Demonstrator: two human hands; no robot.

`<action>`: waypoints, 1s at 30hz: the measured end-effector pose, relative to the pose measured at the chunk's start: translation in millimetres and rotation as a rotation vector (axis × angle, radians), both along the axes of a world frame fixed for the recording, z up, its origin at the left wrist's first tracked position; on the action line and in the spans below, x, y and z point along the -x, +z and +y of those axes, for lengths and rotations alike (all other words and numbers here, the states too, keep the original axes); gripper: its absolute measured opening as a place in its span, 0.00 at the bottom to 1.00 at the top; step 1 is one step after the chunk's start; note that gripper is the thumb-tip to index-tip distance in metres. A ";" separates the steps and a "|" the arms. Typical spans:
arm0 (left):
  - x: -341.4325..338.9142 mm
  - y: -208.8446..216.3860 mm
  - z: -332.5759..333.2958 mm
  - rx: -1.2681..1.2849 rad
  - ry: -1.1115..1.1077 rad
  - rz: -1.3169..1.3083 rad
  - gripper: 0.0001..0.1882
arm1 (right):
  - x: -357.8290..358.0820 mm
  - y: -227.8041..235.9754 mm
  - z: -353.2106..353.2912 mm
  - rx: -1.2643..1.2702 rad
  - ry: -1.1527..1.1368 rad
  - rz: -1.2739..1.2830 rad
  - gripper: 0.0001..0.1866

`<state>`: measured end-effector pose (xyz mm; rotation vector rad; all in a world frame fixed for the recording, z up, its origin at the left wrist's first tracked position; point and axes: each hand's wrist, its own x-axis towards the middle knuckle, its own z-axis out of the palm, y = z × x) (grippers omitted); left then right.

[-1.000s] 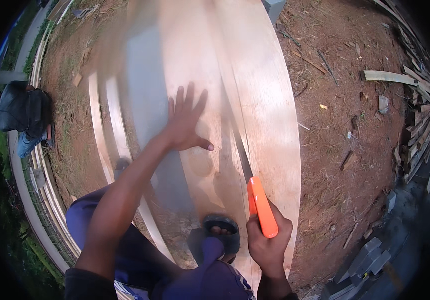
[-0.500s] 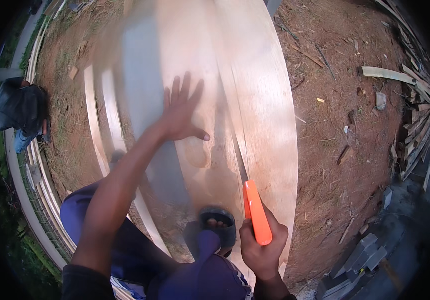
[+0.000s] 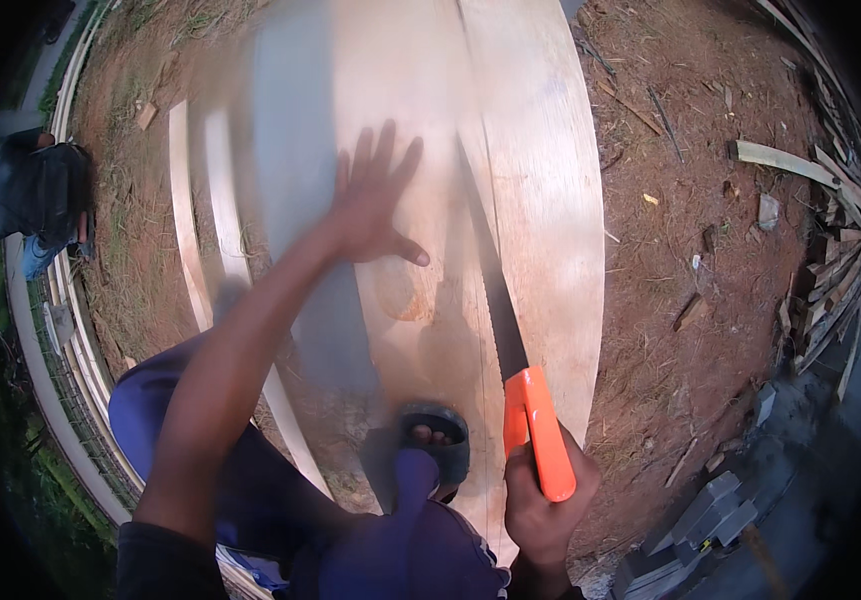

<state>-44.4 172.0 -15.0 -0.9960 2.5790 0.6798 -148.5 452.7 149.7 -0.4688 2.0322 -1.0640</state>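
A large pale plywood sheet (image 3: 550, 200) stretches away in front of me. My left hand (image 3: 375, 205) lies on it with the fingers spread, holding nothing. In my right hand (image 3: 550, 500) is the orange handle of a handsaw (image 3: 497, 290), fingers wrapped round the grip. Its dark toothed blade slants up and left over the sheet, the tip near a thin dark line running lengthwise along the wood. How deep the blade sits in the wood, if at all, I cannot tell. My sandalled foot (image 3: 435, 435) rests on the near part of the sheet.
Light wooden strips (image 3: 225, 200) lie on the soil to the left. Another person (image 3: 40, 190) is bent over at the far left. Scrap timber (image 3: 835, 270) is piled at the right, with grey blocks (image 3: 705, 530) at the lower right. A blurred grey band covers the sheet's left part.
The saw and my right hand have shifted right and slightly down, and more of the blade shows. My left hand stays spread on the sheet, a little higher in view.
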 end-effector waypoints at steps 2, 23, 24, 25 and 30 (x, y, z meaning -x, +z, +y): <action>5.7 3.2 -1.2 -0.011 -0.003 -0.004 0.81 | 21.3 -47.3 -82.2 0.040 0.042 -0.004 0.21; -0.8 5.3 -3.1 0.018 0.008 -0.032 0.79 | 19.0 -65.6 -104.6 0.070 0.105 -0.047 0.29; 2.7 4.9 -4.7 0.035 0.006 -0.016 0.80 | 2.4 -63.2 -52.0 0.170 0.092 0.001 0.32; 3.9 2.1 -0.9 0.035 0.004 -0.010 0.81 | -4.4 -50.3 0.7 0.224 0.131 -0.001 0.32; 11.0 3.8 3.7 0.047 -0.003 -0.037 0.80 | 3.4 -9.9 28.9 0.168 0.112 -0.078 0.30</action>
